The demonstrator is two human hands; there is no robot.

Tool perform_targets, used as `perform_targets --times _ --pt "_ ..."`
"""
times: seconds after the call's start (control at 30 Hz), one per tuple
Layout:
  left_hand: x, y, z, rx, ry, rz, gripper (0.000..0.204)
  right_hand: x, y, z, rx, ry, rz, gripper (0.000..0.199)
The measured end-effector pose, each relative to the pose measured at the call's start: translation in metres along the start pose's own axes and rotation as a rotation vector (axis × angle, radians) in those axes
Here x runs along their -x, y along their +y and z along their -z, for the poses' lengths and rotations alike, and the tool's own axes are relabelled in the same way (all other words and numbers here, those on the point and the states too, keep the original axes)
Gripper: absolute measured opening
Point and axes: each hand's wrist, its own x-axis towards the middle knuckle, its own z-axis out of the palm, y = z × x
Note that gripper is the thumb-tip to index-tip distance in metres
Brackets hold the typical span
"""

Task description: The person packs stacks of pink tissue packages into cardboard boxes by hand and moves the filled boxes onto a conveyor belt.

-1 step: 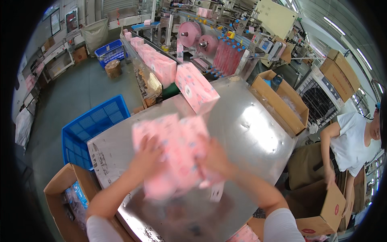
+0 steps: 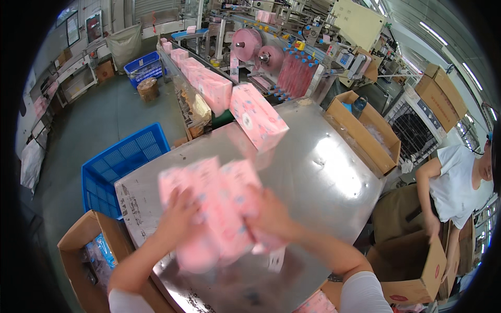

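The scene is brightly and evenly lit from above by long ceiling light strips (image 2: 459,62) seen at the upper right. A broad white glare patch is thrown onto the steel table (image 2: 334,161), where detail is washed out, and softer reflections are spread across the rest of its surface. Shadows are weak and diffuse. Strong motion blur is shown by the pink packs (image 2: 219,214) and by both hands, the left hand (image 2: 180,216) and the right hand (image 2: 269,216), whose outlines are smeared. The background is rendered fairly sharp. Straight edges are bent toward the rim, and the corners are cut off by a black fisheye border.
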Motion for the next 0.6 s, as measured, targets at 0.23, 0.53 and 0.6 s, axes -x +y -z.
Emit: perform_targets --times 0.23,0.53,0.6 --pt "0.166 0.009 0.067 0.005 -0.022 0.453 0.056 -0.035 -0.069 -0.001 -0.278 -0.432 0.477 0.062" --pt "0.157 0.013 0.044 -0.228 0.044 0.419 0.069 -0.191 0.035 0.083 0.069 0.362 -0.069 0.059" --pt "0.153 0.014 0.044 -0.225 0.026 0.444 0.07 -0.187 0.025 0.068 0.222 0.279 -0.04 0.068"
